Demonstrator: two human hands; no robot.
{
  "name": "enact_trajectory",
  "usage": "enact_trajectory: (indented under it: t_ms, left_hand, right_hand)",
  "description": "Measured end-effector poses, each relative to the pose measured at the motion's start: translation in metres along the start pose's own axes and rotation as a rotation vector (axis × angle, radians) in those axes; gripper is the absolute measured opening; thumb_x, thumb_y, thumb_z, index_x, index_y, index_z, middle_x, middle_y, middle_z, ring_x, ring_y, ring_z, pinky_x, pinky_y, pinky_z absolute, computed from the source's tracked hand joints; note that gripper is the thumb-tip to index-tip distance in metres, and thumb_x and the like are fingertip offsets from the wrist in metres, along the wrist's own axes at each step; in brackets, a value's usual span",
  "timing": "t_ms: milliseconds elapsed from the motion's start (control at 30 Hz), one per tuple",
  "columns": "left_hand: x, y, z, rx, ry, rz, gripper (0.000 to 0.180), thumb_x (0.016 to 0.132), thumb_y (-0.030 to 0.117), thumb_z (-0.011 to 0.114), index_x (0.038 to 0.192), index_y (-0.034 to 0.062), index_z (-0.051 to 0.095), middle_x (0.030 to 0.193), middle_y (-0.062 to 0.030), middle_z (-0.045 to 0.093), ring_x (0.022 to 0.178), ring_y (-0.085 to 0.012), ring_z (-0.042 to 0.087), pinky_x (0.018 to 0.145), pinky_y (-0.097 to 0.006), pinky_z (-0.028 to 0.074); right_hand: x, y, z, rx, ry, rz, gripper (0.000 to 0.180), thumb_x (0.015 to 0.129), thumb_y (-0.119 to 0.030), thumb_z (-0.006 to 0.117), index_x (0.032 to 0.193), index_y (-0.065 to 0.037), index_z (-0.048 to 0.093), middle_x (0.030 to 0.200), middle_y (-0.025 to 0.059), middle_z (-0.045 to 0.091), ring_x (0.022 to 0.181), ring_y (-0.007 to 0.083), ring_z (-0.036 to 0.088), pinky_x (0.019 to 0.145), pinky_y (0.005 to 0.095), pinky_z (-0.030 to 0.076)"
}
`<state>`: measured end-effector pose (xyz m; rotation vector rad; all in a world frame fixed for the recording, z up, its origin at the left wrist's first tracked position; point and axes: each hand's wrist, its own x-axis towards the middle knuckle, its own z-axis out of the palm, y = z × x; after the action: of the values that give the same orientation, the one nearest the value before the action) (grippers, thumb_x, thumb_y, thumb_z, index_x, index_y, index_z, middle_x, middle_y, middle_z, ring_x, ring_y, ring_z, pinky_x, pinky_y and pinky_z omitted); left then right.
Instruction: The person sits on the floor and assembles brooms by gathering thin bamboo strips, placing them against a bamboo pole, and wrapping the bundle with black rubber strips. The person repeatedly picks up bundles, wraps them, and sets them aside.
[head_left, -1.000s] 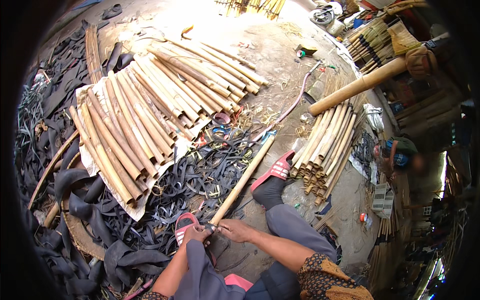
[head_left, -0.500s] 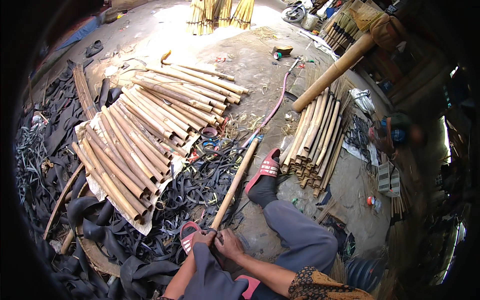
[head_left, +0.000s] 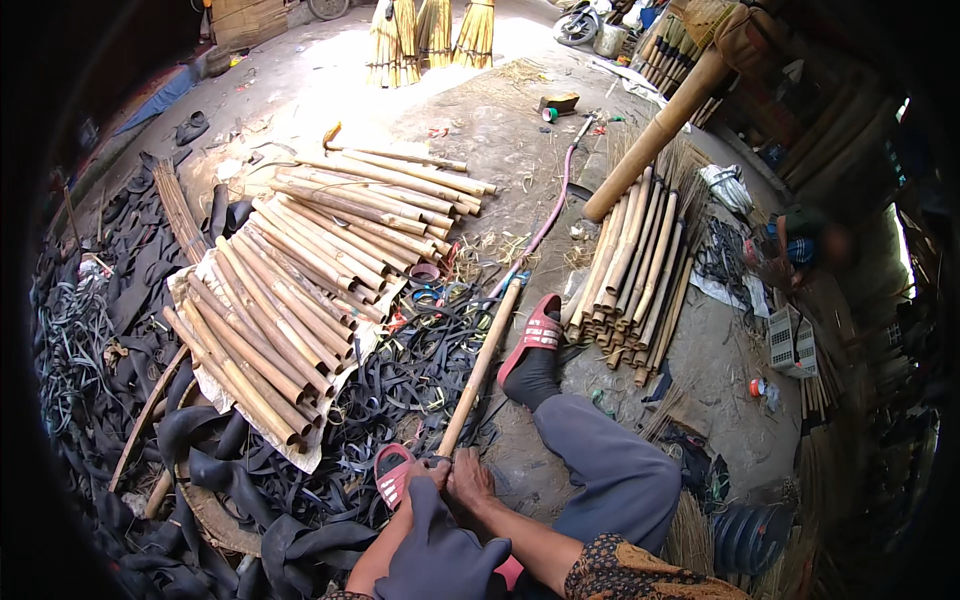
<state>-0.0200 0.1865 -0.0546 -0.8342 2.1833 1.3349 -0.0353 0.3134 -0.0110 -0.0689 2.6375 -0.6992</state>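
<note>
As left fingers (head_left: 431, 470) grip it, right fingers (head_left: 466, 482) clenched, the pole (head_left: 480, 366) looks slender, tan.

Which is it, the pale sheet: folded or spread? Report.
Spread, as far as visible: the sheet reaches out past the poles lying on it.

No lettering, number or sign can be read; white marks on the red sandals (head_left: 543, 334) stay unclear.
</note>
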Motion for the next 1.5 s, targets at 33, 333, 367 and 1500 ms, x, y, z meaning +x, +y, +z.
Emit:
enact_trajectory:
  t_ms: [33,333,367,1500]
  left_hand:
    - [0.002,-0.002,0.001,0.008,-0.007,-0.008,0.069,0.081,0.05,0.067,0.115,-0.0095,0.069,0.098,-0.0296,0.073,0.094,-0.0379,0.074,0.083,-0.043,0.056]
    - [0.017,-0.021,0.006,-0.127,-0.152,-0.006,0.061,0.089,0.047,0.065,0.122,-0.005,0.067,0.104,-0.0236,0.074,0.087,-0.033,0.073,0.081,-0.042,0.057]
    - [0.021,-0.026,0.005,-0.228,-0.227,0.003,0.058,0.091,0.045,0.064,0.121,-0.0046,0.066,0.103,-0.0216,0.074,0.084,-0.032,0.073,0.08,-0.042,0.057]
    - [-0.315,0.273,-0.276,1.086,0.969,1.5,0.048,0.081,0.026,0.082,0.125,0.0162,0.067,0.12,-0.0086,0.066,0.12,-0.0295,0.06,0.116,-0.053,0.035]
  right_hand:
    - [0.002,0.002,0.001,-0.002,0.006,-0.024,0.029,0.091,-0.019,0.063,0.11,-0.002,0.05,0.113,0.0257,0.055,0.099,0.0484,0.064,0.083,0.0583,0.054]
    - [0.02,0.023,-0.005,0.043,-0.088,-0.187,0.021,0.096,-0.017,0.059,0.11,-0.003,0.053,0.112,0.0244,0.055,0.1,0.0482,0.063,0.084,0.0571,0.053]
    - [0.021,0.029,-0.01,0.053,-0.111,-0.255,0.02,0.096,-0.017,0.059,0.11,-0.004,0.054,0.112,0.0237,0.056,0.101,0.0481,0.063,0.085,0.0566,0.053]
    - [-0.153,0.193,-0.38,-0.254,1.115,-0.3,0.028,0.086,-0.027,0.078,0.083,-0.007,0.059,0.076,0.0152,0.064,0.078,0.0391,0.065,0.079,0.0474,0.051]
